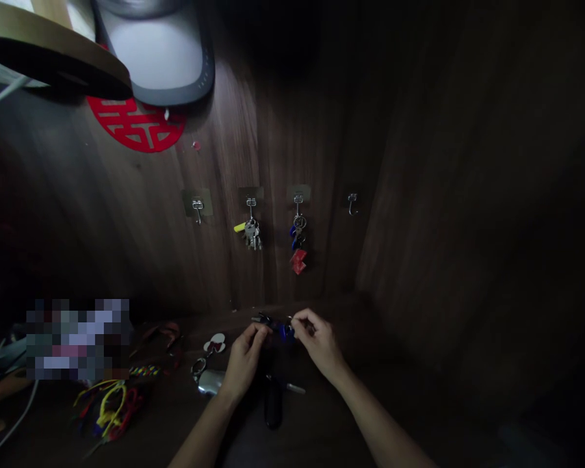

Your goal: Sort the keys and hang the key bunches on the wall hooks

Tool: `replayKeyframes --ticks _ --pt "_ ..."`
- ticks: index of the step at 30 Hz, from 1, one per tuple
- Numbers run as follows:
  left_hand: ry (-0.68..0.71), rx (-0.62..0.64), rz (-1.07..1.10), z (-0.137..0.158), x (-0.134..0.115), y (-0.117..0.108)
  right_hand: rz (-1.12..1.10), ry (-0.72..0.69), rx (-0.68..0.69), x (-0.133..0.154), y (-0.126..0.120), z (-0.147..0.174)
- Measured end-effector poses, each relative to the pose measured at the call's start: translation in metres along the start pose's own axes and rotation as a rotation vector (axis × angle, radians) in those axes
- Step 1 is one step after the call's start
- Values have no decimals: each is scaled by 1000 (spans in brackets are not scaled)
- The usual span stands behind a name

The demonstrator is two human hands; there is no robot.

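My left grip (244, 356) pinches dark keys (262, 319) shut-fingered, my right grip (320, 343) an adjacent blue-tagged ring (286, 333); gloom hides whether they join. The left part-covers a silver keychain (210, 381); a black fob (273, 404) lies nearer.

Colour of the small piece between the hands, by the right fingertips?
Blue: the small piece at the right hand. Head view, the only one.

- A dark wood-grained shelf (316, 432) carries scattered small items.
- Near its middle lies a black key fob (273, 404).
- To the left rests a silvery keychain (209, 382) with a white charm (219, 340).
- Farther left, colourful cords (111, 409) tangle.
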State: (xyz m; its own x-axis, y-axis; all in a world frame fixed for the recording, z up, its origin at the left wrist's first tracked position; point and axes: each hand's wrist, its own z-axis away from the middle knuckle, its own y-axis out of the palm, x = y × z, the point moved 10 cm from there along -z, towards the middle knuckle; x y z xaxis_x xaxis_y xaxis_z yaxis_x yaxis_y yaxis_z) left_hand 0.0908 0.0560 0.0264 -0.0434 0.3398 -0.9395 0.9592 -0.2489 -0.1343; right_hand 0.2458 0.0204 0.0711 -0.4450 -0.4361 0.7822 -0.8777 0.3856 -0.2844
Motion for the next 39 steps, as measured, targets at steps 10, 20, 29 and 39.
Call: replayKeyframes --ticks 10,20,29,39 --pt "-18 110 -144 3 4 16 59 -171 -138 52 -45 -87" --pt "-46 111 -120 0 12 15 65 -240 -300 72 -73 -162" --pt "-36 136 -121 -1 15 18 136 -206 -333 68 -74 -188" --pt "-46 127 -116 2 12 16 42 -156 -277 47 -70 -168"
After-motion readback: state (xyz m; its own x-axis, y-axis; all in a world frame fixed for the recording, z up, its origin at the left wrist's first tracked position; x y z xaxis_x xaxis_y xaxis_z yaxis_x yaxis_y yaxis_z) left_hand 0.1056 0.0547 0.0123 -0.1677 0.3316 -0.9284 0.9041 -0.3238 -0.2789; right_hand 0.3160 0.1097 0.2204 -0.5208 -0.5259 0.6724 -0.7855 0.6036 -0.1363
